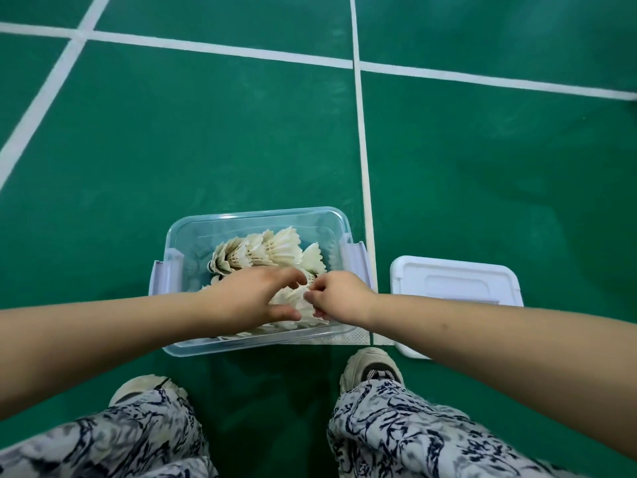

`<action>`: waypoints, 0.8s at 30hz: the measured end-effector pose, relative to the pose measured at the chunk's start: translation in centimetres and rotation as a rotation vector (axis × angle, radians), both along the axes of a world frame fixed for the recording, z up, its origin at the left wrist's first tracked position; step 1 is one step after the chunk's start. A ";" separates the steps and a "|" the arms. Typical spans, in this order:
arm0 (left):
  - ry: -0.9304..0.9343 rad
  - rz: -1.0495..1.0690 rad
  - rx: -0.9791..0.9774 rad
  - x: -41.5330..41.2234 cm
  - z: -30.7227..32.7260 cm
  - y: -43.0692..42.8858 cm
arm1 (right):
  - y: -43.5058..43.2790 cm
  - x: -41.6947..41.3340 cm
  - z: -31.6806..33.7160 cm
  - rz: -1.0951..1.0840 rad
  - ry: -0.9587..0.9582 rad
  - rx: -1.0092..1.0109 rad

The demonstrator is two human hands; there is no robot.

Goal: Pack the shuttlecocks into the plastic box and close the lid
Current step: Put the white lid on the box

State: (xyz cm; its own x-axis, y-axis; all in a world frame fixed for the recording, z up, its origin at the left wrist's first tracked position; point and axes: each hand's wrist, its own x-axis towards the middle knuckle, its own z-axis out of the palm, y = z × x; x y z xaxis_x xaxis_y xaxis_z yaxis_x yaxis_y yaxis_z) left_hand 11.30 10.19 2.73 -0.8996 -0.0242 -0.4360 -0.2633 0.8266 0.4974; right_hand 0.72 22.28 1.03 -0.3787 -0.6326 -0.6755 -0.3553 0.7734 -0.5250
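A clear plastic box [255, 215] with pale side latches stands open on the green floor. Several white feather shuttlecocks [272, 251] lie inside it, some stacked in a row. Both hands are inside the box over its near half. My left hand [248, 298] curls around a white shuttlecock [293, 297], thumb below and fingers above. My right hand [339, 298] pinches the same shuttlecock's feathers from the right. The hands hide the shuttlecocks beneath them. The white lid [455, 288] lies flat on the floor to the right of the box.
White court lines [362, 132] cross the green floor; one runs down just right of the box. My two shoes [372, 369] and patterned trouser legs [413, 436] are close below the box.
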 end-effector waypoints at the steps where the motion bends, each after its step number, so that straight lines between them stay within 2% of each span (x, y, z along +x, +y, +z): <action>1: 0.011 -0.002 0.000 -0.3 0.1 0.1 | 0.0 -0.3 0.5 0.013 0.027 -0.005; 3: 0.055 -0.008 -0.006 -1.4 0.7 0.5 | 0.4 -1.1 1.7 -0.032 0.051 -0.064; 6: 0.122 -0.029 -0.031 -4.1 1.9 1.7 | 2.4 -3.3 2.6 -0.258 0.038 -0.197; 9: 0.158 -0.073 -0.048 -7.6 2.7 3.2 | 5.4 -6.4 2.6 -0.439 0.084 -0.219; 12: 0.128 -0.155 -0.075 -11.2 2.8 5.5 | 8.6 -9.2 1.7 -0.518 0.145 -0.187; 17: 0.070 -0.213 -0.082 -14.6 1.4 9.4 | 13.7 -11.8 -1.3 -0.368 0.275 0.048; 20: 0.094 -0.326 -0.269 -15.1 0.0 10.9 | 16.9 -13.1 -4.4 -0.209 0.336 0.226; 24: 0.100 -0.444 -0.448 -15.2 -1.5 10.7 | 19.2 -14.7 -6.8 -0.073 0.437 0.327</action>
State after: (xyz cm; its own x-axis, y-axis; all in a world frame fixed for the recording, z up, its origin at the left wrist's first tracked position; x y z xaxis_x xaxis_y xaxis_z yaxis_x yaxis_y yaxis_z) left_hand -3.87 20.92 1.18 -0.9018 0.1996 -0.3834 0.1816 0.9799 0.0828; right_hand -14.01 41.50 -5.76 -0.7032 -0.3773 -0.6026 -0.4252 0.9025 -0.0689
